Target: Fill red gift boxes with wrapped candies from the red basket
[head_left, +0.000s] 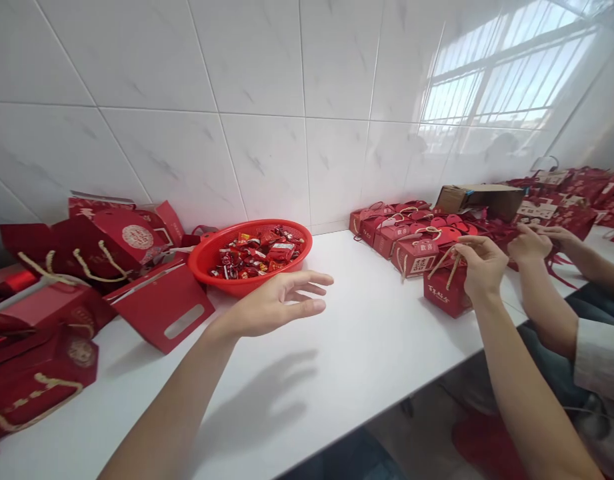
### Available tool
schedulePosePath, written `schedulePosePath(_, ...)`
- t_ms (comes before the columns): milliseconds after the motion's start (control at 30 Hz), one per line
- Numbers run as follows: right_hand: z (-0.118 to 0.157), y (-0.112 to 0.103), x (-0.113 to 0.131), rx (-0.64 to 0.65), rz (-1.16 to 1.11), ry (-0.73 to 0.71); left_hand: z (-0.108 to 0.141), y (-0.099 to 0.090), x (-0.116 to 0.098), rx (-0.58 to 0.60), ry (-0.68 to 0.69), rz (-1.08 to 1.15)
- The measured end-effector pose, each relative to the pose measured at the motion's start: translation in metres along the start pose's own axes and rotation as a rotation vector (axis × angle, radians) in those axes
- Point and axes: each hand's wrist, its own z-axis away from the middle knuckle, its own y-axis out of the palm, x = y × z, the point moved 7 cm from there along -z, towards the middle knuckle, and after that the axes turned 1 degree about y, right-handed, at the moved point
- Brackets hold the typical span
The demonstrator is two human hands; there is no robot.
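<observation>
Fingers (471, 241) of the right hand (487, 267) pinch closed on the cord handles (453, 268) of a small red box (444, 293) near the worktop's (357, 320) front edge; base contact unclear. Left hand (267, 307) empty, fingers loosely spread, just in front of the basket (237, 287). Risks: thin cord slipping, box tipping or dropping; left wrist bumping the rim, spilling sweets (257, 257).
</observation>
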Motion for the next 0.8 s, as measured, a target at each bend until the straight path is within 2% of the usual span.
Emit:
schedulePosePath(133,-0.012,-0.009,-0.026,-0.151,0.028,-0.052,-0.001,0.003,0.003,0.032,-0.001,-0.045)
schedulePosePath(367,-0.017,0.005,-0.042,-0.248,-0.023,-0.041,-0.003,0.021,-0.003,0.156,0.09,-0.047)
schedulePosePath(467,-0.021,0.01,-0.046,-0.189,0.006,-0.03,0.0,0.031,-0.004,0.23,0.104,-0.072)
schedulePosePath(567,-0.021,0.014,-0.051,-0.077,0.113,-0.004,0.008,0.034,0.002,0.265,0.078,-0.14)
schedulePosePath(667,-0.018,0.008,-0.043,-0.11,0.391,-0.11,0.022,0.026,0.011,0.241,0.015,-0.222)
schedulePosePath(767,-0.017,0.014,-0.03,-0.01,0.552,-0.283,0.043,0.008,0.015,0.161,-0.017,-0.281)
schedulePosePath(800,-0.014,0.022,-0.024,0.104,0.518,-0.388,0.051,0.0,0.015,0.118,-0.024,-0.304)
